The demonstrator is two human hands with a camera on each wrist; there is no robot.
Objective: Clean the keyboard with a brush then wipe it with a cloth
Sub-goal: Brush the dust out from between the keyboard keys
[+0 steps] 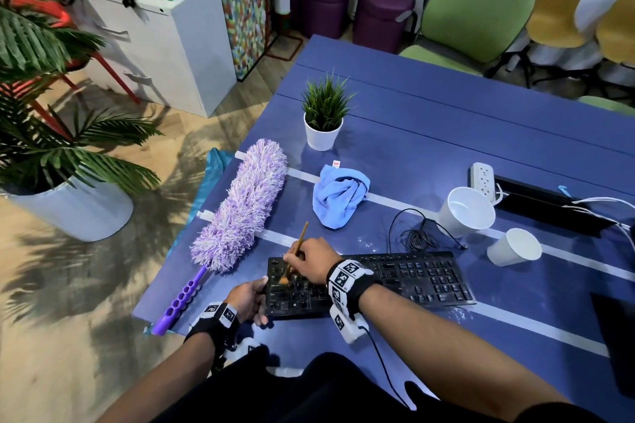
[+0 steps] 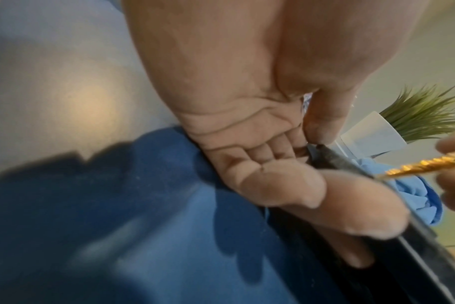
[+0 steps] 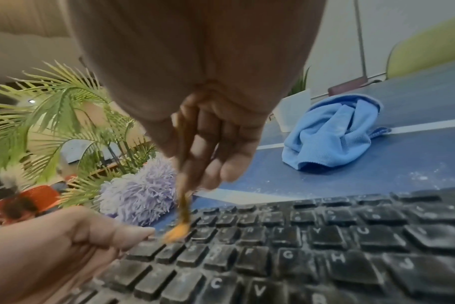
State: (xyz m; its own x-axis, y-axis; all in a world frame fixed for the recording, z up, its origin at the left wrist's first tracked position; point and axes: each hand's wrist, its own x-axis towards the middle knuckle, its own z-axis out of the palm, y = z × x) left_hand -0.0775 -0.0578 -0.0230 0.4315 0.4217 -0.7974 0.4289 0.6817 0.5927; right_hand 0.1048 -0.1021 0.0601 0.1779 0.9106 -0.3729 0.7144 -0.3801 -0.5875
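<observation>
A dusty black keyboard (image 1: 412,282) lies on the blue table (image 1: 446,134) near its front edge. My left hand (image 1: 249,299) grips the keyboard's left end (image 2: 335,162), thumb on top (image 3: 133,232). My right hand (image 1: 311,259) pinches a thin wooden brush (image 1: 299,244), handle tilted up and away. Its orange bristles (image 3: 178,231) touch the keys at the upper left of the keyboard (image 3: 325,246). A crumpled light blue cloth (image 1: 338,199) lies on the table behind the keyboard (image 3: 333,131).
A purple fluffy duster (image 1: 240,206) lies left of the keyboard. Behind stand a small potted plant (image 1: 324,113), two white paper cups (image 1: 467,211), a coiled black cable (image 1: 417,235) and a power strip (image 1: 482,178). White dust speckles the table.
</observation>
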